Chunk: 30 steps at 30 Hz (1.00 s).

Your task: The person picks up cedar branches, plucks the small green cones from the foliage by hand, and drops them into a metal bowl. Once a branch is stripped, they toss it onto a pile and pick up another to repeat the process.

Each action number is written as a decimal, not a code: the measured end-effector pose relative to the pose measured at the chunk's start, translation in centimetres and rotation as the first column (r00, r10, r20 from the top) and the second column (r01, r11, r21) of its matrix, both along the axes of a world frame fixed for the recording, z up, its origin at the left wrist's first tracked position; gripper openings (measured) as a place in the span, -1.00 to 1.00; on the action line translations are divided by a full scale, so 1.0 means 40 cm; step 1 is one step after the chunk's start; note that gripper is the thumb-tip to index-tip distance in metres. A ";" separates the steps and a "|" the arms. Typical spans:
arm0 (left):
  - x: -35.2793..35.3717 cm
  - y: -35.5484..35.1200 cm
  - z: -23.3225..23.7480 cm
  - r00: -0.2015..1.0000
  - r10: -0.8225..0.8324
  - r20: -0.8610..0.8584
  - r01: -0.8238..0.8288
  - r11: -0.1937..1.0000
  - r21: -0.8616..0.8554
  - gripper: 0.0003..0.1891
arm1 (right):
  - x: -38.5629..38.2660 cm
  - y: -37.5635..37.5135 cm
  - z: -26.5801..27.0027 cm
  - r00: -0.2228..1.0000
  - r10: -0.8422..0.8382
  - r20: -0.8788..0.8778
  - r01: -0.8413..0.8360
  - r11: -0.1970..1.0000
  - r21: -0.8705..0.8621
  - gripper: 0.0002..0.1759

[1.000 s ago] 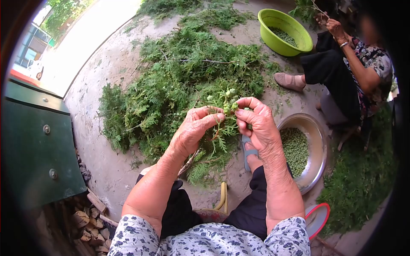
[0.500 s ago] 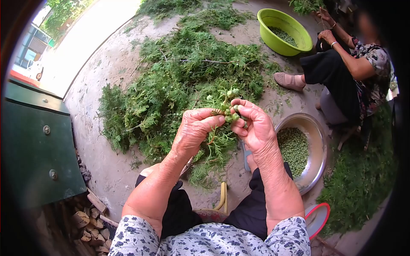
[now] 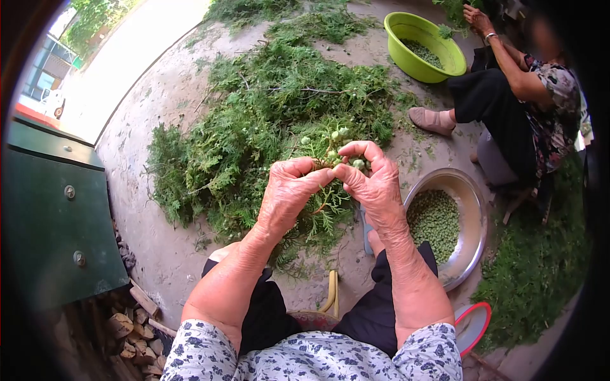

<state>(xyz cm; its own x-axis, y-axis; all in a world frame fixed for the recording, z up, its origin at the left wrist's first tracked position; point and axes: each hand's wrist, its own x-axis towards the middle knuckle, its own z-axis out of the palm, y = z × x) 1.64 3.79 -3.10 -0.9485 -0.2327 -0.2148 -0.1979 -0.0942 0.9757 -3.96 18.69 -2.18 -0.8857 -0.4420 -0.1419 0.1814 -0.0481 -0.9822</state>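
Observation:
My left hand pinches a leafy evergreen sprig between thumb and fingers, its green fronds hanging below. Round green cones cluster on the sprig just above my fingertips. Beside it, my right hand has its thumb tip against the left fingertips and its index finger curled over. Green cones show inside the curl of my right hand; how many it holds is hidden. To the right of that hand stands a metal basin with a layer of picked green cones.
A heap of cut evergreen branches covers the floor ahead. Farther off is a lime-green tub with cones, near a seated person holding a branch. More greenery lies right. A green metal box and firewood are left.
My right thumb has come in against my left fingertips, and the right fingers have shifted around the cones. The other person's hands have moved up and left with the branch.

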 end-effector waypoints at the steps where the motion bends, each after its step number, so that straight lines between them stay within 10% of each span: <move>1: 0.001 0.000 0.004 1.000 -0.009 -0.003 0.009 1.000 -0.027 -0.94 | -0.005 -0.008 -0.023 0.940 -0.040 -0.340 0.075 0.993 0.091 -0.66; 2: 0.002 -0.001 0.006 1.000 -0.018 -0.005 0.018 0.998 -0.053 -0.94 | -0.007 -0.014 -0.037 0.767 -0.039 -0.640 0.175 0.973 0.150 -0.67; 4: 0.005 -0.002 0.004 1.000 -0.030 -0.006 0.029 0.996 -0.084 -0.94 | 0.005 -0.023 -0.032 0.765 -0.051 -0.643 0.204 0.965 0.167 -0.73; 7: 0.008 0.005 0.004 0.999 -0.029 -0.030 0.028 0.999 -0.021 -0.93 | 0.016 -0.020 -0.009 0.989 -0.044 0.143 0.055 0.996 -0.068 -0.84; 13: 0.003 0.006 0.010 1.000 0.010 -0.001 -0.010 0.961 0.278 -0.90 | 0.000 -0.005 -0.015 0.861 0.117 0.494 0.109 0.908 -0.404 -0.88; 30: 0.016 0.003 0.045 0.988 -0.149 0.043 0.132 0.954 0.269 -0.88 | -0.028 0.045 0.019 0.824 0.354 0.443 -0.087 0.851 -0.518 -0.87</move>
<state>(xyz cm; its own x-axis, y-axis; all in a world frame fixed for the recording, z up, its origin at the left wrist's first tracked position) 2.30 3.91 -1.29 -0.9503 -0.0250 -0.3105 -0.2874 -0.3144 0.9048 -5.09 20.48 -1.40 -0.6116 -0.7449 -0.2668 0.7040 -0.3583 -0.6132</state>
